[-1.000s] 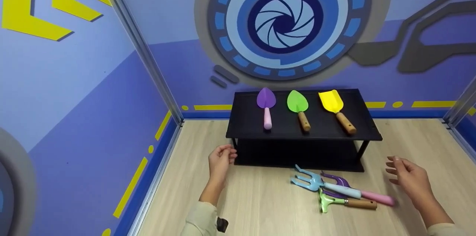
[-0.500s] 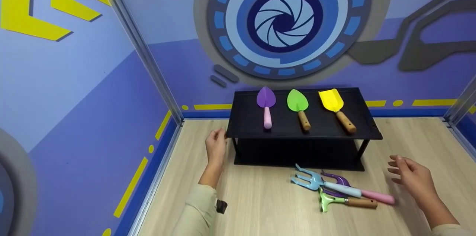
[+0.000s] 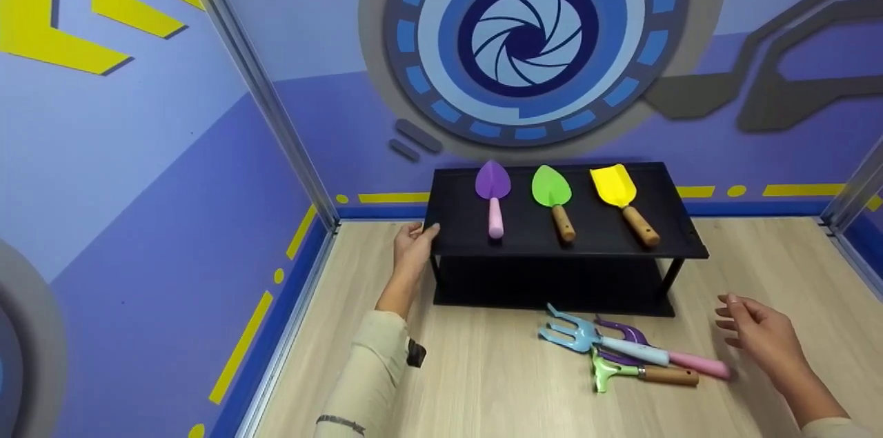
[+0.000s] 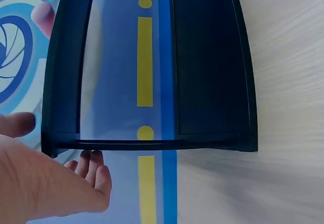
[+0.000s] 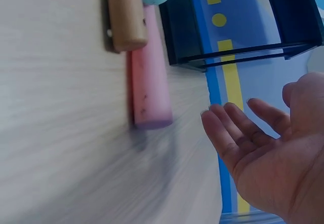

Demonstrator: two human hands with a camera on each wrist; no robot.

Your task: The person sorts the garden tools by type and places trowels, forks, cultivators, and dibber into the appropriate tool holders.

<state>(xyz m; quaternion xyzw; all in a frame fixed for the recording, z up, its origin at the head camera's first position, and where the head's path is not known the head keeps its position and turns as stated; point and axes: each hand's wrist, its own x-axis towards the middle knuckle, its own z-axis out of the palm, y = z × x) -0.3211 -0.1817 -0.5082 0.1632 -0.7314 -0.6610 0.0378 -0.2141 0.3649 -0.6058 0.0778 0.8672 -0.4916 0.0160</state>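
Note:
My left hand is at the left end of a black two-tier shelf, its thumb over the top board. In the left wrist view, bent fingers lie by the shelf's end rail, and a small gap shows beside the thumb. Right of the shelf, my right hand hovers with loosely bent fingers, holding nothing. The pink handle of a purple hand fork is nearest to it. Over that fork lies a light blue hand fork. A green-headed tool with a wooden handle lies in front.
A purple trowel, a green trowel and a yellow scoop lie in a row on the top board. Behind the shelf stands a patterned blue wall, with another wall on the left. Everything rests on a wood-grain table.
My left hand has moved up and forward along the shelf's left end, and its thumb has come over the top board. The right hand and the tools have barely moved.

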